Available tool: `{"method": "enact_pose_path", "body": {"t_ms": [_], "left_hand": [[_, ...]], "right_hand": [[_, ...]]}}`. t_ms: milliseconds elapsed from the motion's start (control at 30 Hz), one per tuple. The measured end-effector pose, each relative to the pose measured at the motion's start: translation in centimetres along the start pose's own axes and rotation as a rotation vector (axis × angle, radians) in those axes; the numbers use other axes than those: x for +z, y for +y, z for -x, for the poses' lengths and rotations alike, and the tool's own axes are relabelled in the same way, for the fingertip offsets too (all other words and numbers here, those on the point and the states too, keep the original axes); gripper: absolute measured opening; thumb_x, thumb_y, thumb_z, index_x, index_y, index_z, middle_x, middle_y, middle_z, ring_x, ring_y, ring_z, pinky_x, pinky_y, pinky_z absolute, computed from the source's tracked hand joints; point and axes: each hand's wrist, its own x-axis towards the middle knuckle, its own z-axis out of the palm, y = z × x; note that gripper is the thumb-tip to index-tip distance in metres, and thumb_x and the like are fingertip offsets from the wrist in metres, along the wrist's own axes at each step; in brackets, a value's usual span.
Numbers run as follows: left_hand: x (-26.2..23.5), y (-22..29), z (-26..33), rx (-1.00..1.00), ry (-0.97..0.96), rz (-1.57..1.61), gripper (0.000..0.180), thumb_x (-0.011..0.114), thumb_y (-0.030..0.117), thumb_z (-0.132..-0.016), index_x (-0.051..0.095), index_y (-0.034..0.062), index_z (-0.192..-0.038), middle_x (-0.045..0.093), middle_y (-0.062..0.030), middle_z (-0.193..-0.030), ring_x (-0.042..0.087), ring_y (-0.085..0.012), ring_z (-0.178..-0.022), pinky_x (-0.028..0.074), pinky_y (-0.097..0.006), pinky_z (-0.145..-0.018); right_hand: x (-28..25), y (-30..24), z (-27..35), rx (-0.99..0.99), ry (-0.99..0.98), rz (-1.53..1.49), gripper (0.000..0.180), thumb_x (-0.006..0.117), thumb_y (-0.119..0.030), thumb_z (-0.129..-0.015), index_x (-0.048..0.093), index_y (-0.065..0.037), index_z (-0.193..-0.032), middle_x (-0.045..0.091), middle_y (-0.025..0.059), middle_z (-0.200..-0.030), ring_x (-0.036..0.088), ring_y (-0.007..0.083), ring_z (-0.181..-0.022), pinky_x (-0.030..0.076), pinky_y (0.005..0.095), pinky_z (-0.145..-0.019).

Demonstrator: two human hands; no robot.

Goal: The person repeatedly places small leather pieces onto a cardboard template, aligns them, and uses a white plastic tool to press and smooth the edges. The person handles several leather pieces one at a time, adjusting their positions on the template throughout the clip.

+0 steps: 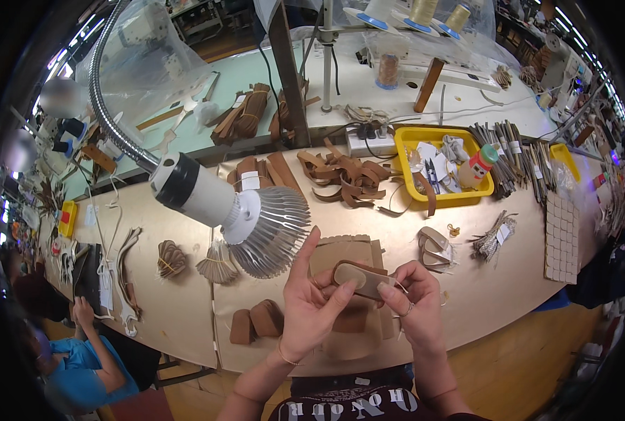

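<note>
A small folded leather strap piece (377, 285), brown on its outer edge and pale inside, is held up between both hands. The thumb and fingers of my left hand (312, 302) pinch its left part, the index finger pointing up. My right hand (417, 302) grips its right end, thumb on top, with a ring on one finger. A thin pale strand shows beside the right fingers; I cannot tell what it is. Below the hands lies a tan board (337, 256) with a brown leather piece (349, 321) near it. Rolled brown leather pieces (265, 318) sit left of my left hand.
A flexible-neck lamp (267, 228) hangs close to my left hand. Loose brown strips (344, 175), a yellow tray (400, 158) with a bottle (475, 168), pale strap loops (435, 247) and tied bundles (495, 235) lie around. A person in blue (91, 365) sits at left.
</note>
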Motion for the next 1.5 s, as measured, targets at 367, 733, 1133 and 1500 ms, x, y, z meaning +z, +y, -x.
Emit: {"method": "enact_pose_path", "body": {"t_ms": [367, 733, 1133, 1500], "left_hand": [[0.6, 0.4, -0.3, -0.087, 0.024, 0.003, 0.071, 0.057, -0.005, -0.091, 0.016, -0.0006, -0.149, 0.058, -0.018, -0.123, 0.061, -0.0183, -0.109, 0.053, -0.028, -0.09], [1.3, -1.5, -0.3, 0.062, 0.017, -0.138, 0.066, 0.058, -0.005, -0.089, 0.026, 0.0008, -0.147, 0.062, -0.017, -0.122, 0.058, -0.0204, -0.116, 0.045, -0.033, -0.1], [-2.7, -2.6, 3.9, 0.21, 0.015, -1.005, 0.038, 0.069, 0.006, -0.082, 0.061, 0.0015, -0.119, 0.055, -0.018, -0.131, 0.054, -0.035, -0.12, 0.043, -0.041, -0.101], [-2.0, -4.3, 5.8, 0.207, 0.006, -1.033, 0.038, 0.07, 0.008, -0.081, 0.062, -0.0007, -0.117, 0.045, -0.0258, -0.138, 0.046, -0.041, -0.127, 0.039, -0.045, -0.106]], "right_hand": [[-0.4, -0.6, 0.6, 0.067, 0.0, 0.157, 0.052, 0.069, 0.002, -0.084, 0.049, 0.005, -0.131, 0.061, 0.003, -0.079, 0.064, 0.0109, -0.073, 0.053, 0.0227, -0.069], [-2.7, 1.2, 0.9, 0.028, 0.034, 0.251, 0.03, 0.069, 0.0, -0.086, 0.062, 0.004, -0.116, 0.064, 0.0031, -0.086, 0.059, 0.0068, -0.073, 0.05, 0.0211, -0.066], [-11.8, -2.0, -0.4, -0.37, 0.425, 0.608, 0.03, 0.063, -0.006, -0.091, 0.062, 0.003, -0.119, 0.064, 0.0013, -0.084, 0.054, 0.0052, -0.072, 0.045, 0.0214, -0.065], [-14.9, 1.8, 1.0, -0.227, 0.716, 1.137, 0.028, 0.072, -0.015, -0.084, 0.066, -0.002, -0.108, 0.061, 0.0058, -0.084, 0.052, 0.0125, -0.066, 0.044, 0.0266, -0.055]]}}
